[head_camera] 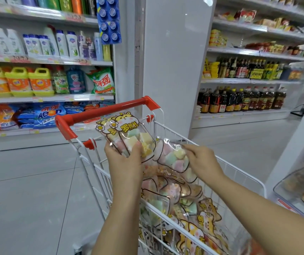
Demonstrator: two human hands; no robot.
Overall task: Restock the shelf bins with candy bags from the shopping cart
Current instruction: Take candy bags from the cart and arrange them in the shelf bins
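At frame centre, the left hand [124, 160] grips two pastel-cube candy bags [129, 132] upright above the shopping cart [108, 112]. The right hand [200, 159] pinches a third bag [173, 156] atop the cart's bag pile [189, 205], lower centre-right.

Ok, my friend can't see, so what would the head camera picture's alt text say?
A left hand holds two candy bags upright over a shopping cart full of more bags, while the right hand pinches a third bag. Shelves of detergent stand behind.
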